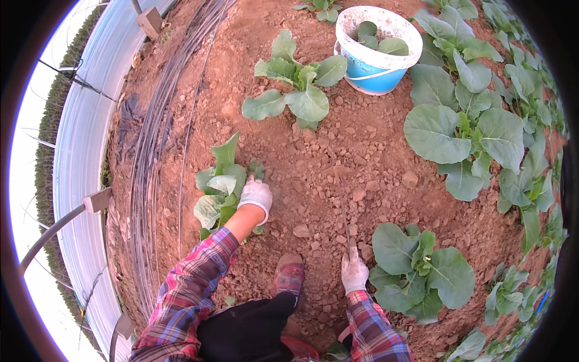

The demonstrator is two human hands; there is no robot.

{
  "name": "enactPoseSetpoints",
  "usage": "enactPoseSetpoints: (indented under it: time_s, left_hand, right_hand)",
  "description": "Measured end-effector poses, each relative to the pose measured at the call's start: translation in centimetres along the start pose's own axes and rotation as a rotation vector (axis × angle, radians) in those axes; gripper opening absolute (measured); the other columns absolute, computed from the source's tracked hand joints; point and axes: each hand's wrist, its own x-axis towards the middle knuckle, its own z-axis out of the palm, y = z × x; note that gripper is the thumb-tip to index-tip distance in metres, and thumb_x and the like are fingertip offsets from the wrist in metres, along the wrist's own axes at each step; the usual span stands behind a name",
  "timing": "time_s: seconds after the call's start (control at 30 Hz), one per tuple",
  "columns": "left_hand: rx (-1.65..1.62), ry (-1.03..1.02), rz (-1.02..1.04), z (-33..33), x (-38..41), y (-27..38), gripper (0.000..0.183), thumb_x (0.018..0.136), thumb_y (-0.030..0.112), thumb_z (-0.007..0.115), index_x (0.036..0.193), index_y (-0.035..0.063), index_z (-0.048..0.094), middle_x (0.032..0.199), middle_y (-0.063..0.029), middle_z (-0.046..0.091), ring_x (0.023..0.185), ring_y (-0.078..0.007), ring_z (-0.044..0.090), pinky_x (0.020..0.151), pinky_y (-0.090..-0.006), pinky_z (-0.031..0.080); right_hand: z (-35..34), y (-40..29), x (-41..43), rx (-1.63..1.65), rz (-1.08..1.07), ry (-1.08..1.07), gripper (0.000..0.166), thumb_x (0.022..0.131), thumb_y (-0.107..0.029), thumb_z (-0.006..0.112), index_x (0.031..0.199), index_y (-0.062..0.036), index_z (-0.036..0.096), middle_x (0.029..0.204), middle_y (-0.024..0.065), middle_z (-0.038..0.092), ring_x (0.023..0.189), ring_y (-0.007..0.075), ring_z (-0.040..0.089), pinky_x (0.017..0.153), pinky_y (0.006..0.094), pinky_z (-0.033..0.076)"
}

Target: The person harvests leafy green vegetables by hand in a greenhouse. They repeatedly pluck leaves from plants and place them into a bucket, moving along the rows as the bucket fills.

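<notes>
My left hand (257, 198), in a white glove, reaches in at the right side of a leafy cabbage-like plant (222, 190). Its fingertips are at a small low leaf (257, 168) near the soil; whether they grip it is hidden. My right hand (354, 270), also in a soiled white glove, is closed around the handle of a slender long-handled hoe (344, 212). The soil-coloured head of that tool rests on the crumbly ground ahead of the hand. Just right of this hand grows another broad-leaved plant (420, 271).
A blue and white plastic bucket (377, 81) holding leaves stands beyond, beside a further plant (298, 86). Dark drip lines (151, 149) run along the left, near plastic sheeting (79, 181) and a curved pole (54, 233). More plants (466, 131) crowd the right. My shoe (289, 276) is on the soil.
</notes>
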Motion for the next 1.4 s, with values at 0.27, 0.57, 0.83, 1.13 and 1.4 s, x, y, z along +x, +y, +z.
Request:
enactPoseSetpoints:
  time_s: [0.27,0.57,0.83,1.13,1.4]
  left_hand:
    - [-0.072,0.049,-0.020,0.6,0.6,0.2,0.024,0.085,0.015,0.048,0.093,0.0066,0.069,0.098,-0.0113,0.065,0.102,-0.0252,0.058,0.100,-0.0379,0.037]
    - [-0.474,0.065,-0.081,-0.6,2.3,-3.5,0.020,0.085,0.010,0.047,0.095,0.0050,0.064,0.100,-0.0155,0.064,0.096,-0.0290,0.062,0.080,-0.0375,0.051]
    - [-0.201,-0.121,0.029,-1.3,1.8,-2.0,0.018,0.082,0.010,0.053,0.092,0.0060,0.068,0.099,-0.0148,0.067,0.089,-0.0302,0.066,0.075,-0.0399,0.052]
    - [0.079,-0.251,0.011,-1.5,2.4,0.5,0.024,0.084,0.016,0.054,0.101,0.0070,0.069,0.105,-0.0105,0.067,0.101,-0.0268,0.062,0.082,-0.0368,0.047]
    - [0.057,-0.059,0.074,-0.8,0.9,0.8,0.020,0.082,0.016,0.055,0.092,0.0076,0.070,0.098,-0.0099,0.067,0.093,-0.0258,0.063,0.081,-0.0360,0.046]
  right_hand:
    - [-0.7,-0.5,0.3,0.018,0.019,-0.057,0.040,0.087,-0.030,0.055,0.121,-0.0097,0.050,0.072,0.0140,0.062,0.060,0.0314,0.061,0.054,0.0413,0.050]
    - [-0.6,-0.3,0.1,0.014,0.026,-0.076,0.036,0.087,-0.030,0.055,0.117,-0.0089,0.052,0.072,0.0138,0.062,0.060,0.0311,0.061,0.055,0.0414,0.050]
    - [-0.5,-0.4,0.2,0.002,-0.008,-0.017,0.035,0.088,-0.031,0.055,0.115,-0.0100,0.053,0.065,0.0125,0.061,0.055,0.0304,0.060,0.050,0.0409,0.048]
    - [-1.3,-0.8,0.4,0.056,0.059,-0.126,0.035,0.088,-0.028,0.055,0.114,-0.0054,0.052,0.080,0.0189,0.064,0.068,0.0361,0.062,0.060,0.0441,0.050]
    - [-0.4,-0.5,0.3,0.006,0.028,-0.045,0.037,0.088,-0.032,0.054,0.118,-0.0109,0.051,0.067,0.0132,0.062,0.058,0.0317,0.061,0.052,0.0427,0.049]
